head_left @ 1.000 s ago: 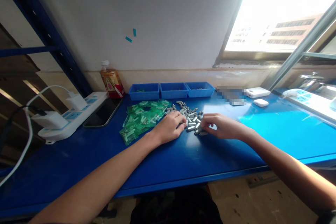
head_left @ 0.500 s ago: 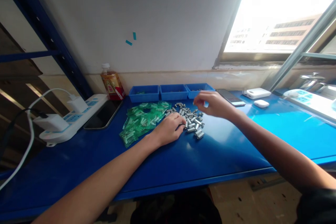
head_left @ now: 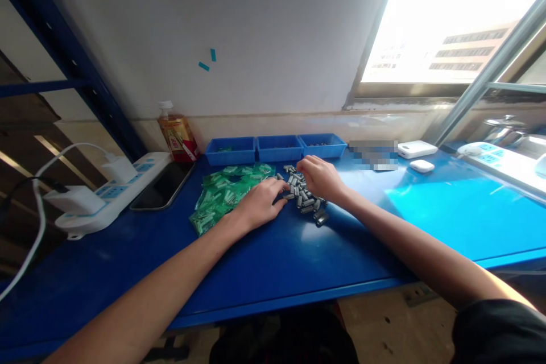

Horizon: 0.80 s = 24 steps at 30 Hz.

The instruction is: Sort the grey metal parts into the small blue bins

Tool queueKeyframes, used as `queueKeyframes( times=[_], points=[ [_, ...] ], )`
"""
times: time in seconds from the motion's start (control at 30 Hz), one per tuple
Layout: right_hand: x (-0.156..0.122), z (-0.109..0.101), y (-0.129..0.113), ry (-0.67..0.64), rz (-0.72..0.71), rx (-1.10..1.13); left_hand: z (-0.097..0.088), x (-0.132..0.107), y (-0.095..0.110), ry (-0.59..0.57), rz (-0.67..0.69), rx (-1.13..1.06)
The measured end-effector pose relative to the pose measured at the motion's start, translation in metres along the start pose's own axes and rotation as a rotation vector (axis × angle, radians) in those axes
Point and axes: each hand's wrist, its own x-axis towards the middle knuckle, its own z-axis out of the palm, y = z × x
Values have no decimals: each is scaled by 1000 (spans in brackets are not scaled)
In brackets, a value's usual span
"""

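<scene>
A pile of small silver metal cylinders (head_left: 307, 202) lies on the blue table. My left hand (head_left: 261, 203) rests at the left side of the pile, partly over the green plastic bags. Its thumb and fingers are apart, tips close to the nearest cylinders, with nothing seen held. My right hand (head_left: 321, 177) is over the right and back part of the pile, fingers curled down and together; their tips are hidden, and what they hold cannot be made out. The green plastic bags (head_left: 215, 193) have small pale pieces inside.
Three blue bins stand along the wall: left bin (head_left: 230, 154), middle bin (head_left: 279, 152) and right bin (head_left: 326, 149). A drink bottle (head_left: 177, 133), phone (head_left: 162, 186) and power strip (head_left: 123, 193) are at left. White devices (head_left: 417, 149) lie at right.
My right hand has moved left and down onto the pile, from above its right side. My left hand has shifted slightly left, its thumb and fingers further apart. The view has shifted slightly.
</scene>
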Motion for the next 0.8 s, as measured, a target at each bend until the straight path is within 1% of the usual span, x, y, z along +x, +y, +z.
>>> queueKeyframes(
  times=[0.1, 0.23, 0.27, 0.33, 0.43, 0.53, 0.6, 0.7, 0.8],
  points=[
    [1, 1, -11, -43, -60, 75, -4, 1, 0, -13, 23, -3],
    [-1, -2, -17, -231, -177, 201, -8, 2, 1, 25, 15, -13],
    [-2, -2, -18, -264, -195, 214, -9, 1, 1, 25, 3, -10],
    [-4, -3, -18, -290, -211, 226, -9, 1, 0, 6, -20, 5],
    [-5, -1, -18, -273, -201, 253, -7, -1, -3, -38, -28, 28],
    [-4, 2, -18, -236, -178, 282, -4, 0, -5, -41, -17, 44],
    [-3, 3, -19, -216, -180, 324, -4, 1, -6, -7, -16, 50],
    [-2, 0, -20, -160, -171, 377, -8, 4, -5, 78, -49, 44],
    [-2, -3, -22, -83, -180, 310, -10, 6, -4, 128, -65, 5]
  ],
)
